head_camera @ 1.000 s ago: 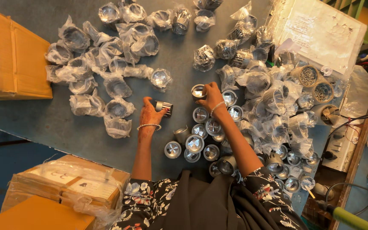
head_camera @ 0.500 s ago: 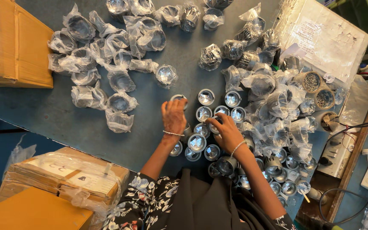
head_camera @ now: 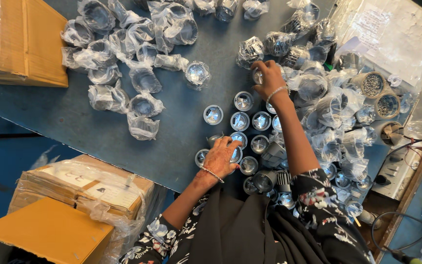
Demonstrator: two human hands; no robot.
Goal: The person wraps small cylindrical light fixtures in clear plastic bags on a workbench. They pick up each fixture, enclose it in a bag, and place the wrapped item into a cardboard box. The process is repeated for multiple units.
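Observation:
Several small round metal fittings [head_camera: 242, 121] with shiny centres stand unwrapped in rows on the blue table [head_camera: 74, 117]. My left hand [head_camera: 221, 157] lies palm down over the front row, fingers curled around one fitting [head_camera: 214, 139]; whether it grips it is hidden. My right hand [head_camera: 268, 78] is stretched farther back, with its fingers closed on another round fitting [head_camera: 257, 76] at the edge of the wrapped pile. Both wrists wear thin bangles, and floral sleeves show at the bottom.
Plastic-wrapped fittings lie in a heap at the back left [head_camera: 133, 58] and in a larger heap on the right [head_camera: 333, 107]. Cardboard boxes sit at the far left [head_camera: 15, 44] and below the table [head_camera: 74, 195]. Tape rolls [head_camera: 372, 85], a plastic-covered sheet [head_camera: 391, 29] and cables are on the right.
My left hand has pulled back from the far row to the front row. My right hand has moved from the front of the cluster out to the back by the wrapped pile.

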